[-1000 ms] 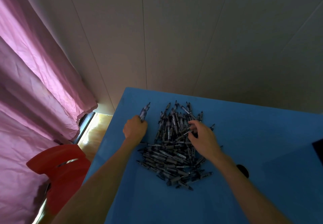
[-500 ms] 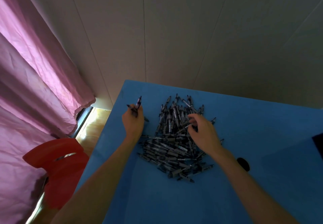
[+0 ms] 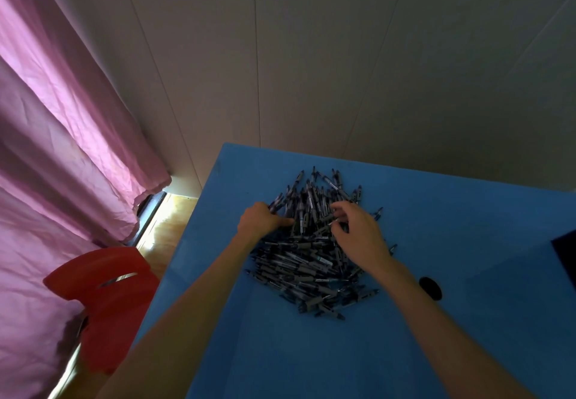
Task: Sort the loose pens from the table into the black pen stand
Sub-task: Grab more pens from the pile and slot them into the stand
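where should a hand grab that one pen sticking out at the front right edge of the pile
Pinch the stray pen mid-barrel, coming from above on the near side. It lies flat on the blue table and juts clear of the pen pile, so fingers probably fit either side.

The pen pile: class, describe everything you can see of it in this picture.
The pen pile is a loose heap of many dark pens with grey grips and pale labels, lying crisscrossed on the blue table, far ends fanning toward the wall. The left hand grips a few pens at its left edge; the right hand rests on top, fingers curled among the pens. Finer detail is too dim to tell.
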Available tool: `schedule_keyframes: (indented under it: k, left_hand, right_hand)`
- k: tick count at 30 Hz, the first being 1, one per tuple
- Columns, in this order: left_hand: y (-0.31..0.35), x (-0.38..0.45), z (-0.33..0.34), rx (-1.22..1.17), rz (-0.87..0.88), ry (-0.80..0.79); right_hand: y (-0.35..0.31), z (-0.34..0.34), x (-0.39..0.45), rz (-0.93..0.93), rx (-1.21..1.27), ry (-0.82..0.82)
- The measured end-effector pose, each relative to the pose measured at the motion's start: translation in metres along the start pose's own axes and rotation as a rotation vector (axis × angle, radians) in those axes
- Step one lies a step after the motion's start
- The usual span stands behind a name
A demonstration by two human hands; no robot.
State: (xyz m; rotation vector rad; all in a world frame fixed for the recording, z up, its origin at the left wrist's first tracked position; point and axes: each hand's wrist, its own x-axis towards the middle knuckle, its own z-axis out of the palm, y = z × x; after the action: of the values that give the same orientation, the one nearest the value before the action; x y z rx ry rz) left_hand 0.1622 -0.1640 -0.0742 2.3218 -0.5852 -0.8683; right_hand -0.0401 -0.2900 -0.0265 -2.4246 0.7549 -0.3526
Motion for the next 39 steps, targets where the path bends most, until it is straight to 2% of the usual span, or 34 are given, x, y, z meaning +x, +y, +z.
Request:
schedule_keyframes:
  k: [6, 12, 17, 19, 25, 32, 39]
  left_hand:
    - [-0.001, -0.005, -0.012, 0.021, 0.027, -0.028]
    - [-0.008, -0.012, -0.024, 0.046, 0.068, 0.057]
    - [-0.014, -0.010, -0.034, -0.264, 0.108, 0.003]
    - [-0.012, -0.006, -0.034, -0.314, 0.130, 0.035]
    - [0.011, 0.023, -0.022, -0.162, 0.143, 0.254]
    - [0.040, 0.049, -0.001, -0.011, 0.043, 0.093]
    - [0.027, 0.048, -0.013, -0.039, 0.012, 0.152]
  right_hand:
    - [0.003, -0.001, -0.003, 0.002, -0.025, -0.008]
    - [0.002, 0.001, 0.000, 0.001, -0.036, -0.001]
    - [0.000, 0.000, 0.004, 0.001, -0.018, -0.001]
    - [0.000, -0.001, 0.006, 0.001, -0.021, 0.009]
    - [0.003, -0.001, 0.006, -0.007, -0.019, 0.008]
    - [0.006, -0.008, 0.008, -0.001, -0.042, 0.029]
    - [0.004, -0.010, 0.011, 0.003, -0.033, 0.031]
